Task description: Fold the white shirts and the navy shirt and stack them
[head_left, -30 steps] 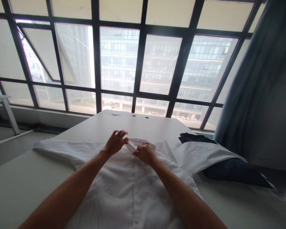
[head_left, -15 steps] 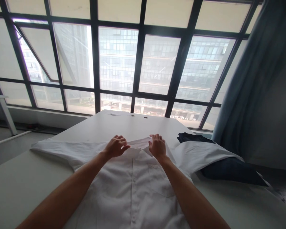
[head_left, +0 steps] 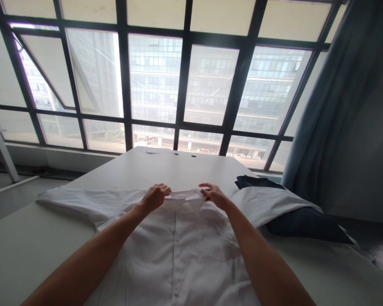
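Note:
A white button-up shirt (head_left: 178,250) lies front side up on the white table (head_left: 147,170), its sleeves spread to both sides and its collar at the far end. My left hand (head_left: 156,196) is closed on the left part of the collar (head_left: 185,194). On the right part, my right hand (head_left: 214,195) pinches the collar between thumb and fingers. The collar stands slightly raised between the two hands. The shirt's right sleeve (head_left: 274,204) rests over dark navy cloth (head_left: 306,225).
Tall windows (head_left: 156,80) with black frames rise behind the table, one pane (head_left: 47,68) tilted out at the left. A grey-blue curtain (head_left: 325,106) hangs at the right. Another white table's leg (head_left: 6,155) stands at the far left.
My right hand has turned and shifted its hold on the collar's right part, and the collar flap there is turned differently. My left hand stays near its place. The view has shifted slightly.

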### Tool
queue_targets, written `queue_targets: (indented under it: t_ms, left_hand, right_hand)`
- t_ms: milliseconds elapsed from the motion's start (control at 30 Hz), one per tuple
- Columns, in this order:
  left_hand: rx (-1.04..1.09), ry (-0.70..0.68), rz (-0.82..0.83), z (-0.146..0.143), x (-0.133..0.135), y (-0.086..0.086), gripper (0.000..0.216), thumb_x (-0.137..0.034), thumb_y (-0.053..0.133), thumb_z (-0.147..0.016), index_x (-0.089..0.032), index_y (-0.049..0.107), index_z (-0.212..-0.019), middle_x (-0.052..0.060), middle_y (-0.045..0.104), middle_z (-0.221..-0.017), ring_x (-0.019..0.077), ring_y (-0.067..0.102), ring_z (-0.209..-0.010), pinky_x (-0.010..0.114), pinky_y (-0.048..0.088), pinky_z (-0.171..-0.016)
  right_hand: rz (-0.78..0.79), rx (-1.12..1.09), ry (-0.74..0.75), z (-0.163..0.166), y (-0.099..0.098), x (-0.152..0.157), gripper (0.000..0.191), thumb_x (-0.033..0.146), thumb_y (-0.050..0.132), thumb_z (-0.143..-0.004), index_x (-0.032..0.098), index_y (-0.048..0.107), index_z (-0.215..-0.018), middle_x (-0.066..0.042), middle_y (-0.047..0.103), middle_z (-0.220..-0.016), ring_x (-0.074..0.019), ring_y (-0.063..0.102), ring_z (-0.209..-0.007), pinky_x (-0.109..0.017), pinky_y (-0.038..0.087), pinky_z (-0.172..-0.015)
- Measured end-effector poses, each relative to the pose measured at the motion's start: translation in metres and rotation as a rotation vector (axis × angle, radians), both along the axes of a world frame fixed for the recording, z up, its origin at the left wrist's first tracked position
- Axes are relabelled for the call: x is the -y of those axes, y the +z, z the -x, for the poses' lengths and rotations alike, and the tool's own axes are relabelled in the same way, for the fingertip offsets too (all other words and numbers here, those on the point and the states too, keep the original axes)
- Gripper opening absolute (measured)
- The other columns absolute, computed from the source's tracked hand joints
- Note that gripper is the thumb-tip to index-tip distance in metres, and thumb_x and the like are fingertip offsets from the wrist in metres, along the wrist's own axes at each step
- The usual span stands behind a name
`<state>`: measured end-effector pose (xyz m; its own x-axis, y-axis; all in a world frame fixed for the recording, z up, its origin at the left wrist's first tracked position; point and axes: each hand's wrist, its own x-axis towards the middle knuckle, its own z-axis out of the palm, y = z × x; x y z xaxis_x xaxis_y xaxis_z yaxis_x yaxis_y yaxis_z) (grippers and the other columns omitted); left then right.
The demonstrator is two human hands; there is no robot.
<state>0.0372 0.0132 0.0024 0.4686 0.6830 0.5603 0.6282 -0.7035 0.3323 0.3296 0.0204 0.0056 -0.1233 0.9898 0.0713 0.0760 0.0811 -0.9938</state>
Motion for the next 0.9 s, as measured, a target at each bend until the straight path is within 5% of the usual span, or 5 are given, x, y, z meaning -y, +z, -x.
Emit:
queue_targets:
  t_ms: [200,367,567,767,900]
  left_hand:
    - [-0.062,0.105,-0.027,0.007,-0.005,0.001,0.032,0.002,0.047,-0.077,-0.018,0.071,-0.082,0.010,0.066,-0.075,0.0243,0.059,-0.080,0.037,0.044,-0.086]
    - [-0.012,0.092,-0.156,-0.012,0.008,0.006,0.038,-0.007,0.045,-0.087,-0.018,0.065,-0.117,0.014,0.066,-0.116,0.0281,0.055,-0.110,0.043,0.039,-0.096]
    - [0.047,-0.104,-0.166,-0.053,0.036,0.002,0.025,-0.034,0.049,-0.097,-0.021,0.069,-0.103,0.013,0.069,-0.101,0.0280,0.060,-0.098,0.041,0.039,-0.093]
    - [0.116,-0.084,-0.004,-0.060,0.038,-0.008,0.021,-0.026,0.058,-0.091,-0.020,0.063,-0.072,0.010,0.065,-0.075,0.0263,0.062,-0.079,0.040,0.042,-0.085]
    - [0.143,-0.054,0.047,-0.059,0.037,-0.011,0.013,-0.020,0.064,-0.085,-0.020,0.061,-0.072,0.010,0.064,-0.077,0.0275,0.061,-0.082,0.040,0.043,-0.084]
  right_hand:
    - [0.087,-0.135,0.179,-0.009,0.004,0.013,0.045,0.029,0.080,-0.067,0.018,0.064,-0.108,0.002,0.064,-0.075,-0.0106,0.060,-0.062,-0.024,0.052,-0.059]
    - [0.114,-0.297,0.312,-0.007,0.011,0.017,0.059,0.017,0.083,-0.057,0.019,0.062,-0.111,0.001,0.068,-0.083,-0.0149,0.067,-0.075,-0.033,0.055,-0.078]
    - [0.070,-0.329,0.262,0.009,0.012,0.016,0.050,0.013,0.080,-0.059,0.020,0.061,-0.104,0.003,0.067,-0.079,-0.0156,0.066,-0.076,-0.034,0.054,-0.077]
    - [0.152,-0.381,0.116,0.022,0.015,0.011,0.046,0.000,0.067,-0.060,0.020,0.054,-0.100,0.003,0.064,-0.073,-0.0137,0.066,-0.069,-0.031,0.055,-0.075]
    - [0.327,-0.354,-0.059,0.032,0.017,0.006,0.048,-0.001,0.052,-0.060,0.019,0.049,-0.104,0.002,0.060,-0.068,-0.0138,0.062,-0.059,-0.029,0.053,-0.063]
